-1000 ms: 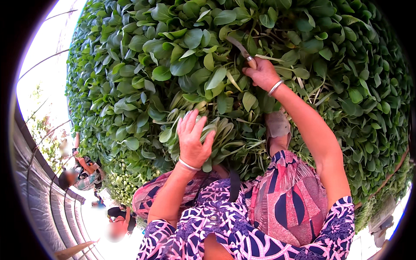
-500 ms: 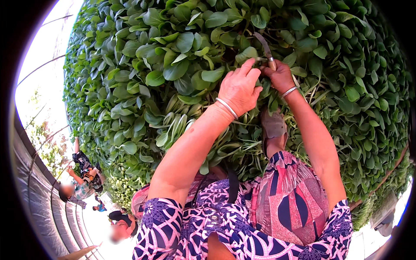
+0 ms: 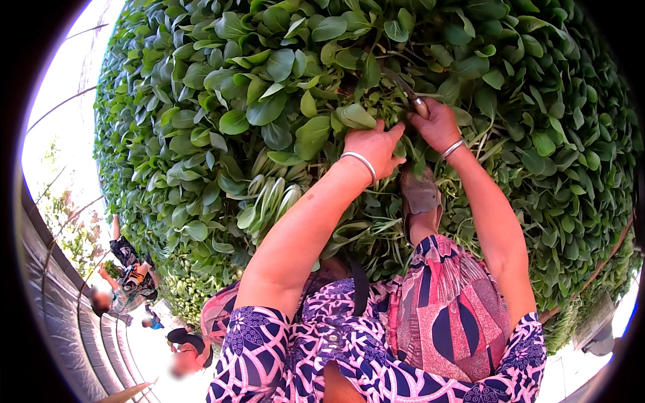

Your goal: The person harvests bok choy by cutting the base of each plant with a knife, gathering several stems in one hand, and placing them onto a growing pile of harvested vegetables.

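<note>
Green, densely leafed bed of bok choy [image 3: 269,121] fills the view. Left hand [image 3: 373,146], silver bangle [image 3: 361,163] at wrist, fingers closed around a clump of stalks [image 3: 403,153] near the base. Right hand [image 3: 438,125] just beside it, nearly touching, fist clamped on the handle of a small knife [image 3: 410,93], blade running up-left into the foliage; tip hidden among leaves. Second bangle [image 3: 453,148] on right wrist. Gripped clump sits at centre of bed, directly above a foot in a worn shoe [image 3: 420,195]. Judged: leaves light, soft, bruise easily; stalks crisp, likely to snap if bent. Best hold low on the bunched stalks, not the leaf blades. Patterned purple sleeves [image 3: 255,342] below. Other people [image 3: 127,275] lower left, well apart.
</note>
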`<control>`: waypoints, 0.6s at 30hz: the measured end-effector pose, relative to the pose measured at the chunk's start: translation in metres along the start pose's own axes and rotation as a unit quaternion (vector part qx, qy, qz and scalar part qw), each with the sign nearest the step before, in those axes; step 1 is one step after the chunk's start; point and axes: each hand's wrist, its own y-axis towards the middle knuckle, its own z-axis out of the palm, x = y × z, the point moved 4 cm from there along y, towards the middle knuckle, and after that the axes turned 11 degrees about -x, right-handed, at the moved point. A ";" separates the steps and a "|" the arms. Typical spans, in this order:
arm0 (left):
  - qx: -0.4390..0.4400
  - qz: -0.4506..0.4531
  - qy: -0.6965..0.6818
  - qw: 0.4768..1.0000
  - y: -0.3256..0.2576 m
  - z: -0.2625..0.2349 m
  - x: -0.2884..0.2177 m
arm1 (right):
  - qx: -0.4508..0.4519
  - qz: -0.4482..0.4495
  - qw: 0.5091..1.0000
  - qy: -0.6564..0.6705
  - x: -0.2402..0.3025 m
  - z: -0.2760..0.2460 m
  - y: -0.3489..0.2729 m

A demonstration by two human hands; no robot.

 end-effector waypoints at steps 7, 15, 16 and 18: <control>-0.024 -0.139 -0.112 0.984 -0.003 0.000 0.047 | 0.080 -0.039 0.966 -0.245 0.028 -0.018 -0.019; -0.056 -0.183 -0.214 0.958 -0.006 0.015 0.071 | 0.093 -0.083 0.952 -0.280 0.035 -0.013 -0.019; -0.054 -0.187 -0.216 0.957 -0.007 0.016 0.071 | 0.096 -0.096 0.951 -0.278 0.038 -0.012 -0.018; -0.047 -0.190 -0.221 0.955 -0.007 0.013 0.067 | 0.090 -0.090 0.944 -0.305 0.025 -0.002 -0.018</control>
